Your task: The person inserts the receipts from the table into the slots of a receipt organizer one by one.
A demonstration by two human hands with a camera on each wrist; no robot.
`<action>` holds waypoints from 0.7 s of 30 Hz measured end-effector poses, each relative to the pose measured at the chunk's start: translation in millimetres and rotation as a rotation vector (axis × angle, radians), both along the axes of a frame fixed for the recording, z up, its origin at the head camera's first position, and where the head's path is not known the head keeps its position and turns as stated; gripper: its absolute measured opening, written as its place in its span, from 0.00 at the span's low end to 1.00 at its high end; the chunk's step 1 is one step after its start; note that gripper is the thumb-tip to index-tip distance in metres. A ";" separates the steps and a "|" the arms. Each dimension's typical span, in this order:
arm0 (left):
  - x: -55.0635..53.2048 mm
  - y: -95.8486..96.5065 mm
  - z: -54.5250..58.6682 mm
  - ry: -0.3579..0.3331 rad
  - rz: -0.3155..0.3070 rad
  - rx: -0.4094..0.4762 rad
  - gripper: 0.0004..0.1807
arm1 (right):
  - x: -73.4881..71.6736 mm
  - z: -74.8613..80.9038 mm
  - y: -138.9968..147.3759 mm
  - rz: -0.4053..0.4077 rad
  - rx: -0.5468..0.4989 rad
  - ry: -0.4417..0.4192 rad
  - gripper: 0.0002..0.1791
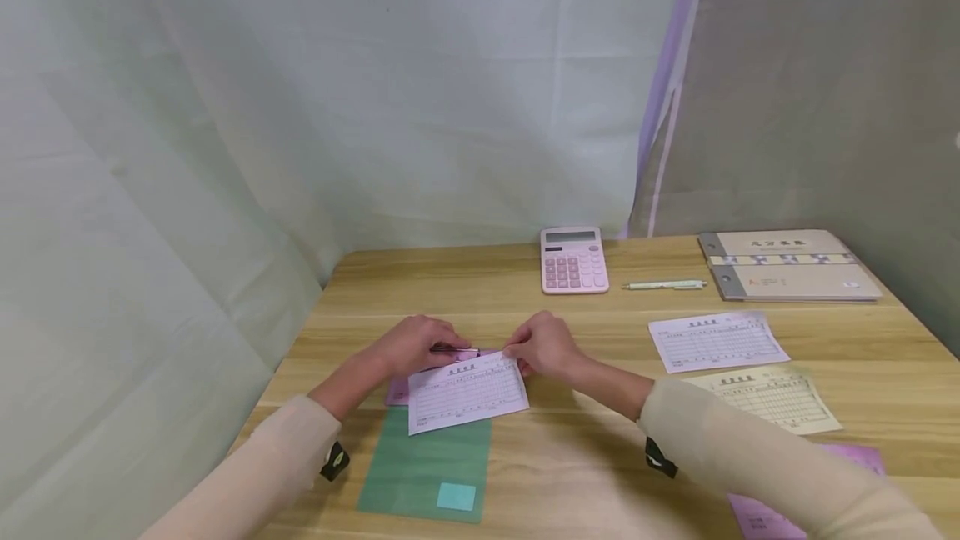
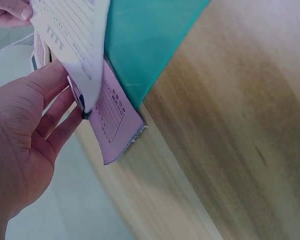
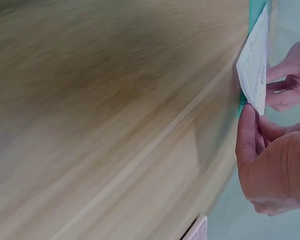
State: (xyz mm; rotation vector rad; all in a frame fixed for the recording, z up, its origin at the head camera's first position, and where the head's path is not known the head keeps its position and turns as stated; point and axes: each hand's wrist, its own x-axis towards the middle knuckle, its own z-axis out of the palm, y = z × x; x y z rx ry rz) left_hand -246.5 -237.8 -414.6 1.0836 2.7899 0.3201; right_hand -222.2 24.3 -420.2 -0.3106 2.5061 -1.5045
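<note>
1. the head camera looked forward and down from above, far enough back to frame most of the table (image 1: 570, 482) and the curtain (image 1: 450, 107) behind it.
2. the left wrist camera viewed the left hand (image 2: 20, 140) at close range, with the table grain running diagonally across its frame.
3. the right wrist camera viewed the right hand (image 3: 272, 170) at close range, at the right of its frame.
4. all three views shared both hands and the white slip (image 1: 468, 398).

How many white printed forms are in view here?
2: one white form pinched by the right hand, partly over the green sheet; a second white form just beyond the yellow form. More may be hidden underneath.
</note>
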 end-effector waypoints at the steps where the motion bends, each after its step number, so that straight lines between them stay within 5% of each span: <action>1: 0.0 -0.3 0.0 0.002 -0.004 0.003 0.16 | -0.1 0.4 -2.4 0.002 -0.013 -0.010 0.02; 9: -0.3 -0.5 1.2 0.032 -0.036 -0.033 0.16 | -1.7 -0.2 -18.2 0.033 -0.031 -0.047 0.02; 21: 12.0 3.0 -5.1 0.323 -0.162 -0.195 0.15 | -7.4 -7.4 -27.0 0.070 0.038 -0.036 0.04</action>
